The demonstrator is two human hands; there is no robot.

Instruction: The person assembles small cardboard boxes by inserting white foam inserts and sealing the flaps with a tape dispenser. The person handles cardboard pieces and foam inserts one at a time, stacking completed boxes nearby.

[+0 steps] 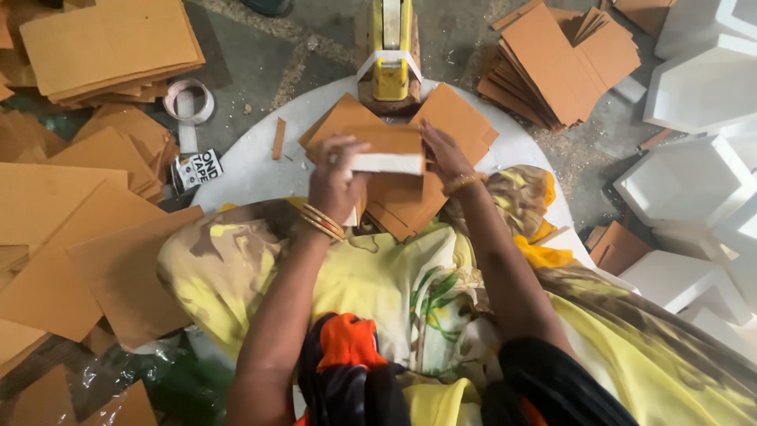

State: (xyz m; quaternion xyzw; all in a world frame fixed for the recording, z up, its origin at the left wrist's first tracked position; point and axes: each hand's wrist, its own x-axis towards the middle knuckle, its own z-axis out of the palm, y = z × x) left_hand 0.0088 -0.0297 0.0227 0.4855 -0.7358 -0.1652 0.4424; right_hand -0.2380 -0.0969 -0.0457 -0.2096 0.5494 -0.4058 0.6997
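My left hand (335, 175) grips the left end of a small box (388, 152), brown cardboard on top with a white block showing along its near side. My right hand (443, 151) presses against the box's right end, fingers bent over the cardboard. The box is held just above a fan of brown cardboard pieces (402, 201) lying on a white round board (260, 162) over my lap. A yellow tape dispenser (392, 55) stands upright just beyond the box.
Stacks of brown cardboard sheets lie at top left (110, 43), left (71, 237) and top right (564, 59). White foam boxes (694, 170) pile up on the right. A tape roll (189, 99) and a tape package (195, 170) rest on the floor at left.
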